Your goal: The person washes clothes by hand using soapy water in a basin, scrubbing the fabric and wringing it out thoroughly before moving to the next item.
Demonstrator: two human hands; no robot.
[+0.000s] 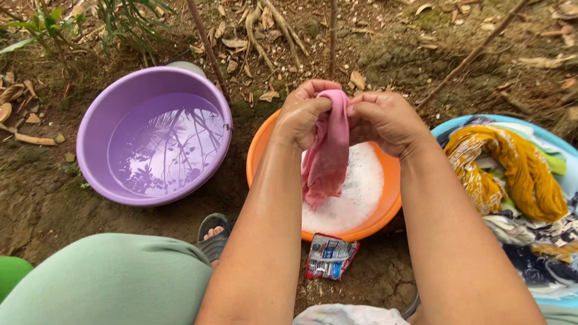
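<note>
Lap: a knee in smooth pale green fabric [108,280] is filling the near left corner, and a crumpled white cloth [346,314] is lying at the bottom edge between the forearms.
Foot: a grey rubber sandal [212,238] is showing beside the knee, with toes resting on the bare earth.
Packet: a small crinkled red, white and blue plastic sachet [330,257], torn and flattened, is lying on the soil just in front of the orange basin.
Ground: the damp brown earth [42,198] is looking cracked and gritty, with dry curled leaves and thin sticks scattered farther off.
Orange basin: a round orange plastic basin [392,180] is holding white foamy suds that are looking fine and bubbly.
Pink cloth: a wet pink cloth [328,150] is hanging over the suds in limp, wrinkled folds, bunched tight at the top and dangling loose below, its lower end near the foam.
Left hand: the wet, glistening left hand [304,114] is closing its fingers in a fist around the cloth's top left.
Right hand: the right hand [385,120] is clenching its fingers on the same bunch from the right, knuckles close to the other hand.
Blue tub: a light blue plastic tub [453,123] at the right is carrying twisted laundry, with a mustard-yellow patterned cloth [518,168] wrung into a rope on top.
Purple basin: a round lilac plastic basin [96,114] at the left is holding still, clear water mirroring branches.
Plants: green narrow-leaved plants [123,21] are growing at the far left.
</note>
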